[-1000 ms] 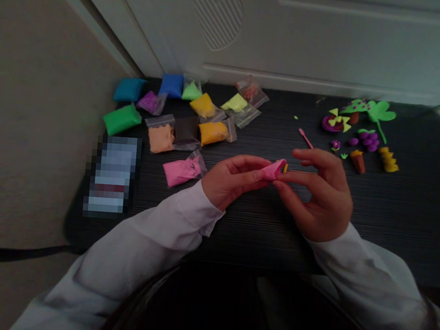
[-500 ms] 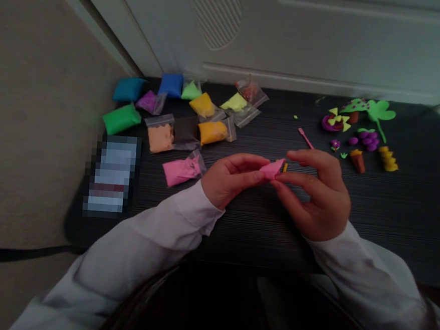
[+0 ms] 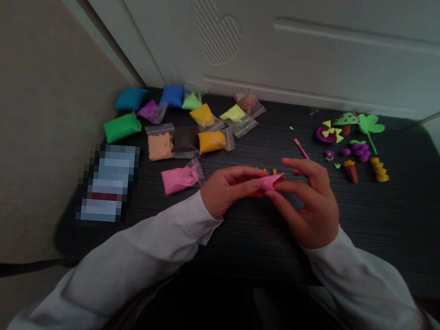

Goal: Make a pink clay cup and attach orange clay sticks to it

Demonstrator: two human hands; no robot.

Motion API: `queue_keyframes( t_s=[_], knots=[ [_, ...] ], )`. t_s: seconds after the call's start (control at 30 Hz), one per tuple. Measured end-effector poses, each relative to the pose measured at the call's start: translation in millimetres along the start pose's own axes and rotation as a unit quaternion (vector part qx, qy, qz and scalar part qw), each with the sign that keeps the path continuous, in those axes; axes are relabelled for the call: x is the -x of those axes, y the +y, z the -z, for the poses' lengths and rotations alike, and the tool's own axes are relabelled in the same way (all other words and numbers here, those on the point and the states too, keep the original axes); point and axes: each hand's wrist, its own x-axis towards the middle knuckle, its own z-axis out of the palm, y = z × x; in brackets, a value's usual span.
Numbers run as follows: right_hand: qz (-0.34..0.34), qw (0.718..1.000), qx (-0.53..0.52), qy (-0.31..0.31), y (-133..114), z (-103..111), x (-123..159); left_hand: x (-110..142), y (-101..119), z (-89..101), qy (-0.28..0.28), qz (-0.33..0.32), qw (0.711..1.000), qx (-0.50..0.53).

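Observation:
Between my two hands is a piece of pink modelling clay (image 3: 269, 182), shaped into a small hollow cup or cone that opens to the right. My left hand (image 3: 233, 190) grips its closed end between thumb and fingers. The thumb and a finger of my right hand (image 3: 307, 204) pinch the rim, while the index finger sticks out apart above. Just behind the clay, several small yellow clay pieces (image 3: 274, 172) lie on the black table (image 3: 236, 256). A pink modelling tool (image 3: 301, 148) rests beyond my right hand.
Bags of coloured clay, among them a pink one (image 3: 179, 178) and an orange one (image 3: 211, 142), spread over the left half. A phone with a blurred screen (image 3: 109, 182) lies at the left edge. Finished clay figures, such as purple grapes (image 3: 360, 151) and a brown cone (image 3: 350, 171), sit right.
The view has tilted up slightly, so the table sits lower. My right fingers have shifted a little along the clay rim, and more yellow pieces show behind it.

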Motion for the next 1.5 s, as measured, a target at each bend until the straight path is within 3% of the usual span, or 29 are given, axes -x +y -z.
queue_keyframes(
  t_s=[0.53, 1.5],
  knots=[
    [-0.043, 0.998, -0.046, -0.020, -0.8, -0.5, 0.6, -0.8, -1.6, 1.7, -0.026, 0.019, 0.999, 0.040],
    [0.040, 0.999, 0.013, -0.024, 1.5, 1.3, -0.8, -1.5, -0.7, 0.2, -0.012, 0.027, 0.999, 0.038]
  ],
)
